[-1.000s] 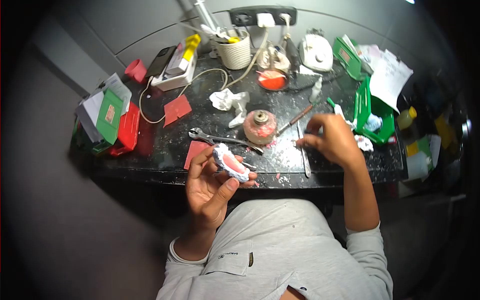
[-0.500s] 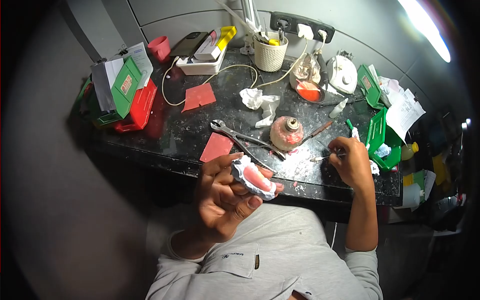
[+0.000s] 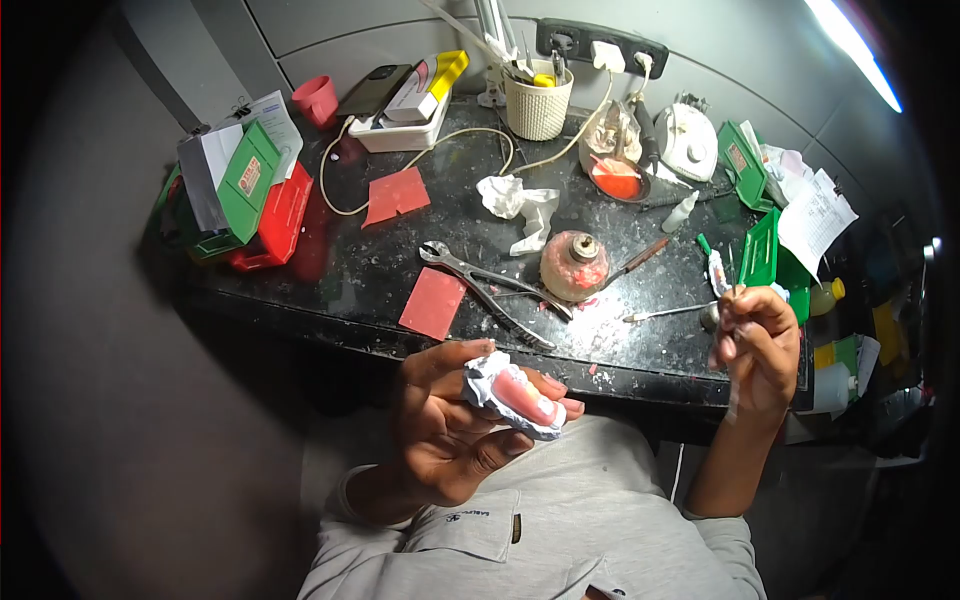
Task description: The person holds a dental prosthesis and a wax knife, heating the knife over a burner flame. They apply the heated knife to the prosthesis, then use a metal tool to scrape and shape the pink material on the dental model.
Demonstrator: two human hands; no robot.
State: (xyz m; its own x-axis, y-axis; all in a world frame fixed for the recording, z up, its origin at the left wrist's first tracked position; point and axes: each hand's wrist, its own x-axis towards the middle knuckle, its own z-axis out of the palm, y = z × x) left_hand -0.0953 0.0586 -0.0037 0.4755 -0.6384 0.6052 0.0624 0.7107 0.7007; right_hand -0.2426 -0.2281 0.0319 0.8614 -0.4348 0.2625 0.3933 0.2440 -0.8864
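My left hand (image 3: 455, 425) grips a white plaster dental model (image 3: 488, 378) with pink wax (image 3: 518, 394) and pale teeth on it, held in front of the table edge. My right hand (image 3: 762, 345) is raised over the right end of the table, its thumb and fingers pinched round something thin that I cannot make out. A slim metal tool (image 3: 670, 312) lies on the table to the left of that hand. The round burner (image 3: 574, 268) stands near the middle, beside long metal pliers (image 3: 490, 285) and a pink wax sheet (image 3: 433, 302).
Crumpled tissue (image 3: 520, 208), another wax sheet (image 3: 397, 195) and a cable lie farther back. Behind them stand a tool cup (image 3: 538, 105) and a red wax pan (image 3: 617, 182). Green and red boxes (image 3: 275, 215) are at the left, an open green box (image 3: 762, 250) at the right.
My right hand has moved right and toward me, and the slim metal tool now lies free of it. My left hand has lowered slightly with the model.
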